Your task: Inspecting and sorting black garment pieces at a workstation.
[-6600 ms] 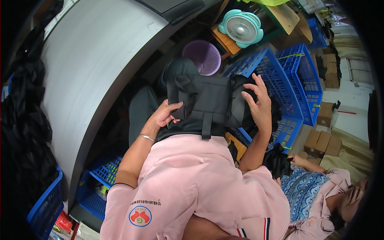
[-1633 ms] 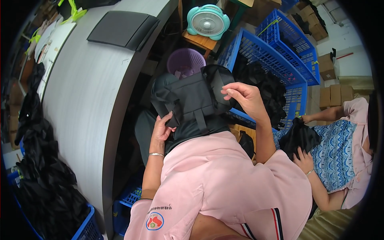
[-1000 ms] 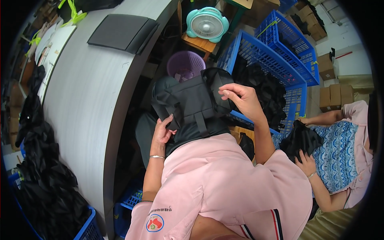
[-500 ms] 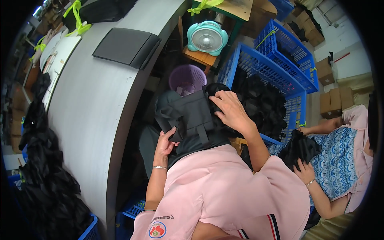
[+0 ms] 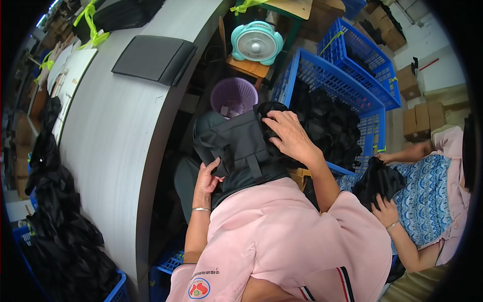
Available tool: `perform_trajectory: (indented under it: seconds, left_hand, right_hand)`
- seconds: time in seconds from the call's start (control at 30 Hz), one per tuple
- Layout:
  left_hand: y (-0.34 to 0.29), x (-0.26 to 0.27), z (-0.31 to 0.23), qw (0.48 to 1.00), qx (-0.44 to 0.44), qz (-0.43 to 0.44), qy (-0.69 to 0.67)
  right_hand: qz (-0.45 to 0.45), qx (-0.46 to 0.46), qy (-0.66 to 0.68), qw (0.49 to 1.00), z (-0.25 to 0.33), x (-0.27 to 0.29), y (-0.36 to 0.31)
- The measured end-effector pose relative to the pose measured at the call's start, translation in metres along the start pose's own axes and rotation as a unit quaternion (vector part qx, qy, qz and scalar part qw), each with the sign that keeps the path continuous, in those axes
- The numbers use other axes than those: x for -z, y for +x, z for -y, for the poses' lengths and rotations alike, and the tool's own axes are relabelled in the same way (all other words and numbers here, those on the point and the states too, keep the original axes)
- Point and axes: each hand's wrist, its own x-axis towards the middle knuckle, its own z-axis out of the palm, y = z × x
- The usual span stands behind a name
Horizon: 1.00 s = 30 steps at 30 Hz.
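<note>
A black fabric bag (image 5: 244,148) with straps lies on my lap, in front of my pink shirt. My left hand (image 5: 208,177) grips its lower left edge, thumb over the fabric. My right hand (image 5: 285,135) presses on the bag's upper right corner, fingers curled over the black cloth. The bag's far side hangs toward a purple basket (image 5: 233,93).
A grey curved table (image 5: 115,131) runs along my left, with a dark flat case (image 5: 153,59) on it and black cloth heaps at its left end. A teal fan (image 5: 256,43) stands on a wooden stool. Blue crates (image 5: 352,90) hold black fabric. A person at right handles black cloth (image 5: 377,181).
My right hand has slid from the bag's right side up to its upper right corner. The left hand stays on the lower left edge. The view has shifted to show more of the table.
</note>
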Motion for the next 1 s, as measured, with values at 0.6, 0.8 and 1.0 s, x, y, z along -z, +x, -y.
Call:
perform_trajectory:
  seconds: [0.6, 0.8, 1.0]
  left_hand:
    - [0.004, 0.014, 0.008, 1.0, 0.0, 0.008, -0.028]
    - [0.003, 0.019, 0.01, 0.999, -0.006, 0.02, -0.032]
    - [0.002, 0.021, 0.011, 1.0, -0.003, 0.014, -0.028]
  right_hand:
    - [0.072, -0.001, 0.053, 0.996, 0.007, -0.001, -0.012]
    - [0.038, -0.004, 0.068, 0.997, 0.008, 0.001, -0.014]
    - [-0.058, -0.04, 0.068, 0.995, -0.001, 0.007, -0.014]
